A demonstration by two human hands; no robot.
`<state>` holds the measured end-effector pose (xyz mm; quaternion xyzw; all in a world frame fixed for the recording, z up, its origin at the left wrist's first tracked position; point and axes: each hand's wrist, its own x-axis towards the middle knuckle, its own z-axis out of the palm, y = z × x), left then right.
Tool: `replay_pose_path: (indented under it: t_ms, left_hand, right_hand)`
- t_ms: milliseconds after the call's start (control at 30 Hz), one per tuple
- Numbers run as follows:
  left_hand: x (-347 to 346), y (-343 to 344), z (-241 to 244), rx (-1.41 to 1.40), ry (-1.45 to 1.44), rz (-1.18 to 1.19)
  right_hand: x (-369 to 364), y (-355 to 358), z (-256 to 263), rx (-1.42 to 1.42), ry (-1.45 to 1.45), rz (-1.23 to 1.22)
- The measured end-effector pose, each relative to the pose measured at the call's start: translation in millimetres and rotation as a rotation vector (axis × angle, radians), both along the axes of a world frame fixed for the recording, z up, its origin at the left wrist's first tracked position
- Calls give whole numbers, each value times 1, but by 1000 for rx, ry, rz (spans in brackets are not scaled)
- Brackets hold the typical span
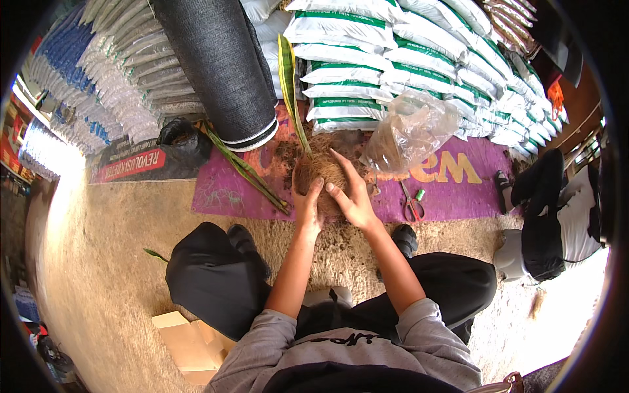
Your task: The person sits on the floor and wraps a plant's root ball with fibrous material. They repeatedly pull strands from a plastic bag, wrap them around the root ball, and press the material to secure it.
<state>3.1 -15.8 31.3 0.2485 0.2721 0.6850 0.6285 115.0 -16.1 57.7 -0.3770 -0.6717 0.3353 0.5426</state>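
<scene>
A rounded ball of brown coconut fibre (325,172) is cupped between my left hand (308,204) and my right hand (355,199). My thumbs press on its near side, close together. From its far left side rises a tall snake plant leaf (287,83), green with yellow edges. Loose fibre and dark soil lie around and beyond the ball. What is inside the fibre is hidden. Left of my hands, more long snake plant leaves (250,174) lie across the purple banner (216,196). Red-handled scissors (412,206) and a small green spool (419,194) lie to the right.
A crumpled clear plastic bag (413,132) stands beyond my right hand. A black roll of netting (221,69) leans at far left, near a black plastic bag (184,140). Stacked white sacks (344,76) line the back. Cardboard (184,341) lies near left; another person (545,216) sits right.
</scene>
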Motion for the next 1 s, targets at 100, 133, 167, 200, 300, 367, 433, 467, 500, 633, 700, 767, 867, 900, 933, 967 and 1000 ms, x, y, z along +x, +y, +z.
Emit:
replay_pose_path:
  t_ms: [100, 133, 167, 200, 300, 367, 433, 467, 500, 633, 700, 767, 867, 900, 933, 967, 1000]
  left_hand:
    - [-5, 5, 0, -25, 16, 5]
    - [-9, 7, -2, -40, -8, -22]
    - [-13, 8, -4, -55, -33, -49]
    - [-17, 9, -8, -78, -96, -100]
    - [-29, 14, -19, -240, -141, -91]
    - [-38, 16, -26, -202, -208, -90]
    - [-42, 17, -27, -186, -264, -81]
    - [-43, 17, -28, -207, -241, -64]
    - [-43, 17, -28, -219, -189, -36]
    - [-42, 24, -48, -143, 30, 53]
    - [-39, 25, -53, -103, 17, 32]
    - [-33, 19, -32, -118, -119, -39]
    - [-38, 20, -31, -110, -278, -123]
    - [-40, 20, -32, -104, -315, -147]
    - [-41, 20, -34, -147, -317, -133]
    - [-40, 20, -35, -161, -265, -81]
    - [-40, 22, -38, -175, -212, -28]
  right_hand:
    - [-4, 0, -7, -36, 60, -8]
    - [-2, -1, -4, -76, 107, 38]
    - [-1, 0, -4, -126, 199, 68]
    - [3, 3, -5, -161, 265, 111]
    - [14, 6, -3, -154, 295, -151]
    - [22, 6, 0, -110, 459, -300]
    - [26, 6, 4, 28, 431, -408]
    - [23, 3, 6, 60, 368, -452]
    - [14, -5, 20, 111, 259, -457]
    - [-15, -14, 23, 212, -172, -203]
    - [-20, -11, 6, 181, -340, -133]
    - [-21, -11, -5, 162, -326, -82]
    - [-27, -15, -3, 140, -255, -32]
    - [-28, -16, -2, 107, -268, -64]
    - [-28, -17, -2, 74, -282, -96]
    - [-29, -18, -1, 41, -295, -129]
    - [-30, -17, -3, -80, -102, -154]
